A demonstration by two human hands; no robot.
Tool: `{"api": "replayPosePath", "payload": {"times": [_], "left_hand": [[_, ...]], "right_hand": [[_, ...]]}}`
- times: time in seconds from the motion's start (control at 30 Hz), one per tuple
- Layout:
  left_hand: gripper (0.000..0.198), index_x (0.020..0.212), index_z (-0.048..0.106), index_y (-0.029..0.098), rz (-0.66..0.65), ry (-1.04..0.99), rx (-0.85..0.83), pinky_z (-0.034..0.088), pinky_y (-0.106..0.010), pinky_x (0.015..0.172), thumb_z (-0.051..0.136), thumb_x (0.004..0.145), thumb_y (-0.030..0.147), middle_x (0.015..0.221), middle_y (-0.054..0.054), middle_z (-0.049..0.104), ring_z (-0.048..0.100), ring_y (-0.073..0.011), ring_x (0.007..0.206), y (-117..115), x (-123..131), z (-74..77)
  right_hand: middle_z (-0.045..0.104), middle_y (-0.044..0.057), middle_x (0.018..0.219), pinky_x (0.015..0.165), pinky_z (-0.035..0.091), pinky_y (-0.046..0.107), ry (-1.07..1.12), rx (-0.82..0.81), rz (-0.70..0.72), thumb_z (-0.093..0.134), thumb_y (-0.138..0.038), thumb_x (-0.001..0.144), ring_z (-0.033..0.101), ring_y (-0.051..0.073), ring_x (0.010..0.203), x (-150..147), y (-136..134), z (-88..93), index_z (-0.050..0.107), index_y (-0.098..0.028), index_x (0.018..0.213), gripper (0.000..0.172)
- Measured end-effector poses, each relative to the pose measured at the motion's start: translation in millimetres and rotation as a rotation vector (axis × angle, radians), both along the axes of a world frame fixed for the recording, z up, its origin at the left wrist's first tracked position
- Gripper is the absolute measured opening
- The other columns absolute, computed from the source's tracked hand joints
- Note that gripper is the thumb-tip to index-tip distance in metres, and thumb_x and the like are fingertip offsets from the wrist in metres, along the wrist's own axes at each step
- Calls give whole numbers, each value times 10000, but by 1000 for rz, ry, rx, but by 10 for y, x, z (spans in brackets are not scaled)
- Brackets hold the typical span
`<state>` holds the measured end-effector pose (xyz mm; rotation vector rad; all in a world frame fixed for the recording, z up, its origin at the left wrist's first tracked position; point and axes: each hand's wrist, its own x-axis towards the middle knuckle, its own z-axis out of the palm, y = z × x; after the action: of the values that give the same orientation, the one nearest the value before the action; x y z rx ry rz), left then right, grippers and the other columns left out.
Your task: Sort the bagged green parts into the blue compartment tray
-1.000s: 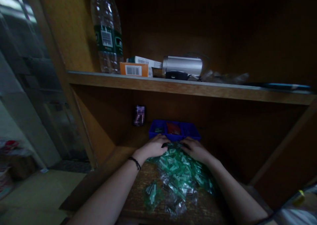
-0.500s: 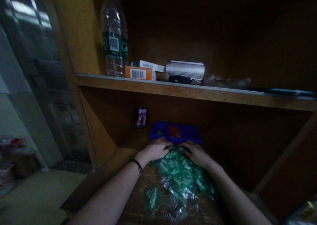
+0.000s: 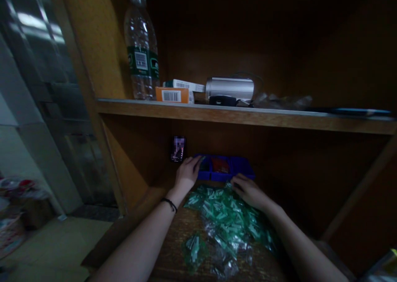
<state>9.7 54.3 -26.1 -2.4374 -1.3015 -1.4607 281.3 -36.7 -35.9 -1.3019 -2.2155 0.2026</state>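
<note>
While left hand touches blue tray, orange box shows a barcode.

Scene is dim. Light enters from the left, where bright streaks glare on a glossy wall. The cabinet interior at far right falls into deep shadow. Edges bow from wide-angle distortion. Detail is soft and grainy throughout.

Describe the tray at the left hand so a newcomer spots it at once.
Find the wooden shelf carrying the water bottle and look under it, toward the back. There the left hand touches a blue tray, behind the clear bags of green parts. Unlike those, it is blue, with compartments, one holding something red.
</note>
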Motion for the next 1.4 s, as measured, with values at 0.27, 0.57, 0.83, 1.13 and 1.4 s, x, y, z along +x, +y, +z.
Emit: {"api": "replayPosePath", "payload": {"times": [0.27, 0.57, 0.83, 1.13, 1.4], "left_hand": [[314, 1144, 668, 203, -172, 99, -4, 445, -397, 1003, 589, 843, 160, 1122, -75, 629, 558, -237, 1068, -201, 101, 69], [294, 1203, 685, 262, -657, 329, -236, 401, -361, 1001, 569, 948, 352, 1189, -22, 706, 583, -207, 1088, -551, 291, 182], [244, 1101, 735, 250, -604, 190, -200, 434, -370, 954, 583, 932, 338, 1101, -34, 741, 614, -212, 1016, -516, 328, 140], [207, 943, 748, 233, -114, -122, -99, 445, -387, 906, 559, 911, 312, 975, -38, 729, 575, -224, 982, -63, -19, 59], [185, 1003, 699, 222, -117, 32, -31, 422, -412, 978, 589, 855, 211, 1094, -56, 655, 545, -240, 1062, -95, -48, 91]], "right_hand": [[571, 31, 970, 782, 447, 283, 66, 133, -22, 477, -180, 959, 587, 167, 874, -35, -22, 87, 588, -230, 905, 133], [587, 37, 953, 812, 464, 288, 214, 214, 41, 507, -180, 953, 589, 177, 903, -127, -70, 163, 593, -223, 877, 123], [567, 84, 1179, 951, 471, 340, 229, 284, -2, 504, -230, 954, 580, 217, 1103, -134, -94, 175, 658, -237, 1032, 173], [622, 75, 1030, 870, 495, 350, 156, 219, -11, 469, -232, 955, 617, 211, 963, -60, -94, 159, 657, -228, 1041, 207], [679, 60, 994, 806, 490, 332, 99, 0, 60, 512, -274, 933, 630, 210, 895, -116, -136, 158, 648, -229, 1121, 237]]}}
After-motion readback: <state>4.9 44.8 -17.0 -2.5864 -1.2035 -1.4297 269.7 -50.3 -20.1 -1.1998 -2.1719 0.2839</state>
